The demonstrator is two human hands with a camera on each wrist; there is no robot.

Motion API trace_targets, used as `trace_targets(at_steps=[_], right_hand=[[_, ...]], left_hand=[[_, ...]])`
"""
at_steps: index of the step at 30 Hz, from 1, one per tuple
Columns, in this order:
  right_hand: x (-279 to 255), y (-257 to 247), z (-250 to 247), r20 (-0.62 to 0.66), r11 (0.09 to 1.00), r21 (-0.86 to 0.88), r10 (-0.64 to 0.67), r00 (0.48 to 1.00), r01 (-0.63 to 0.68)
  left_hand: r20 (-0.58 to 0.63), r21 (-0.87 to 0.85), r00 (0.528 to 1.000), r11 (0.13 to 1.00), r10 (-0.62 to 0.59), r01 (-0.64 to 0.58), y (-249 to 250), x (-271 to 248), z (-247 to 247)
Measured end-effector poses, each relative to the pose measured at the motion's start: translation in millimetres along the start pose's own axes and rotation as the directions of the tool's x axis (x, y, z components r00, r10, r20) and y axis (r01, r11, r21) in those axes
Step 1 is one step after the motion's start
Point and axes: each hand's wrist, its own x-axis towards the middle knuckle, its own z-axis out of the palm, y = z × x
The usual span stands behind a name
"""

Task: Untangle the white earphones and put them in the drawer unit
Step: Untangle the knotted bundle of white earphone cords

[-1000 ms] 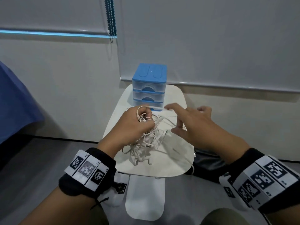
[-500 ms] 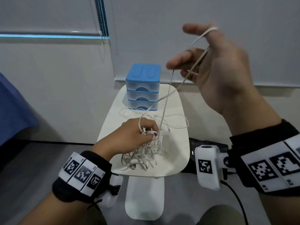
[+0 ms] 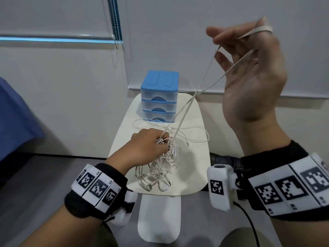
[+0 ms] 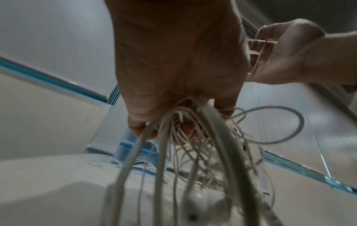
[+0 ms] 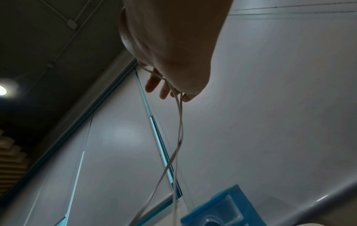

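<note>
A tangle of white earphones [image 3: 161, 165] lies on a small white table [image 3: 193, 168], earbuds at the near edge. My left hand [image 3: 156, 141] grips the top of the tangle [image 4: 195, 149], fingers curled into the cords. My right hand [image 3: 249, 59] is raised high to the right, palm towards me, with a loop of the earphone cable [image 3: 195, 91] hooked over the thumb and passing between the curled fingers. Two taut strands [image 5: 179, 130] run from it down to the tangle. The blue three-drawer unit [image 3: 159, 97] stands at the table's far end with all drawers closed.
Loose cord loops [image 3: 194, 134] spread on the table between the tangle and the drawer unit. A wall with roller blinds and a bead cord [image 3: 116, 24] stands behind. A blue cloth [image 3: 14, 118] is at far left and a dark object [image 3: 222, 158] sits below the table's right edge.
My right hand rose from table level to high on the right, drawing a cable loop up out of the tangle. The left hand stayed clamped on the tangle.
</note>
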Motion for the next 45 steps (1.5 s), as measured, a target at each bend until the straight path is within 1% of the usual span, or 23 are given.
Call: trace_targets(at_steps=[2, 5, 7, 9, 11, 14, 15, 17, 19, 21, 22, 23, 24, 25, 27, 30, 32, 33, 35, 36, 38, 43, 45], right_hand=[[-0.5, 9.2, -1.2, 0.006, 0.995, -0.093, -0.034, 0.999, 0.034], [-3.1, 24.0, -6.2, 0.041, 0.979, -0.200, -0.030, 0.999, 0.037], [-9.0, 31.7, -9.6, 0.077, 0.952, -0.303, 0.058, 0.995, -0.032], [-19.5, 40.1, -14.7, 0.129, 0.902, -0.418, 0.180, 0.975, -0.111], [-32.0, 52.8, -23.3, 0.175, 0.820, -0.544, 0.318, 0.932, -0.178], [-51.0, 65.0, -32.2, 0.233, 0.656, -0.722, 0.529, 0.816, -0.219], [-57.6, 66.6, -33.0, 0.256, 0.621, -0.757, 0.569, 0.781, -0.205], [-69.0, 69.9, -33.1, 0.290, 0.547, -0.829, 0.600, 0.746, -0.118], [-78.1, 72.5, -32.8, 0.287, 0.416, -0.909, 0.642, 0.711, -0.008], [-84.6, 78.4, -31.0, 0.282, 0.286, -0.952, 0.669, 0.688, 0.111], [-86.5, 81.4, -29.7, 0.289, 0.245, -0.956, 0.677, 0.677, 0.162], [-87.3, 84.2, -29.0, 0.294, 0.226, -0.956, 0.684, 0.668, 0.189], [-87.3, 86.2, -28.1, 0.293, 0.231, -0.956, 0.683, 0.669, 0.182], [-86.1, 87.3, -26.7, 0.285, 0.260, -0.955, 0.675, 0.681, 0.142], [-82.3, 87.8, -22.7, 0.267, 0.357, -0.933, 0.621, 0.737, 0.037], [-75.5, 84.2, -14.7, 0.226, 0.541, -0.836, 0.494, 0.839, -0.094], [-68.8, 75.8, -14.4, 0.160, 0.644, -0.752, 0.382, 0.910, -0.138], [-64.6, 70.4, -17.3, 0.113, 0.678, -0.720, 0.327, 0.938, -0.150], [-57.2, 60.4, -28.7, 0.001, 0.723, -0.668, 0.234, 0.972, -0.173], [-54.1, 54.9, -36.0, -0.055, 0.731, -0.655, 0.204, 0.978, -0.189], [-51.3, 48.0, -50.7, -0.125, 0.700, -0.679, 0.187, 0.974, -0.221], [-58.0, 43.9, -79.9, -0.254, 0.521, -0.780, 0.243, 0.936, -0.346], [-60.8, 46.9, -88.4, -0.289, 0.399, -0.826, 0.307, 0.907, -0.398]], left_hand=[[0.014, -0.018, 1.000, 1.000, 0.000, 0.000, 1.6, 0.1, 1.4], [0.036, -0.206, 0.999, 0.979, 0.011, -0.003, 1.4, -2.6, 3.3], [0.042, -0.303, 0.999, 0.953, 0.004, 0.009, 0.3, -4.8, 3.8], [0.028, -0.376, 1.000, 0.926, -0.014, 0.023, -2.2, -5.2, 5.4], [0.000, -0.403, 0.999, 0.914, -0.047, 0.043, -5.2, -4.3, 7.1], [-0.044, -0.381, 0.997, 0.923, -0.070, 0.048, -9.7, -2.4, 9.9], [-0.058, -0.373, 0.996, 0.927, -0.068, 0.042, -11.3, -1.9, 11.2], [-0.074, -0.361, 0.995, 0.932, -0.060, 0.029, -13.2, -1.7, 13.4], [-0.080, -0.345, 0.995, 0.938, -0.057, 0.026, -13.6, -2.4, 15.0], [-0.091, -0.330, 0.994, 0.944, -0.060, 0.027, -15.9, -2.5, 17.8], [-0.096, -0.323, 0.993, 0.946, -0.065, 0.030, -17.2, -2.4, 19.2], [-0.100, -0.316, 0.992, 0.948, -0.072, 0.037, -19.3, -1.8, 20.7], [-0.099, -0.307, 0.991, 0.950, -0.085, 0.051, -21.5, -1.1, 22.1], [-0.096, -0.301, 0.990, 0.951, -0.106, 0.072, -24.2, -0.1, 23.4], [-0.068, -0.295, 0.985, 0.946, -0.160, 0.134, -28.9, 1.9, 25.3], [-0.012, -0.294, 0.978, 0.936, -0.208, 0.195, -34.4, 0.6, 26.2], [0.011, -0.279, 0.977, 0.938, -0.211, 0.206, -36.6, -0.9, 24.8], [0.023, -0.268, 0.977, 0.940, -0.212, 0.210, -38.2, -0.8, 23.7], [0.047, -0.257, 0.976, 0.942, -0.213, 0.218, -40.4, -0.1, 20.8], [0.052, -0.253, 0.978, 0.944, -0.204, 0.210, -40.1, 0.2, 18.9], [0.069, -0.233, 0.986, 0.958, -0.154, 0.166, -37.8, -0.9, 14.6], [0.174, -0.145, 0.984, 0.989, 0.040, -0.014, -27.8, -3.5, 2.7], [0.170, -0.071, 0.982, 0.995, 0.081, -0.070, -24.8, -4.0, 1.3]])
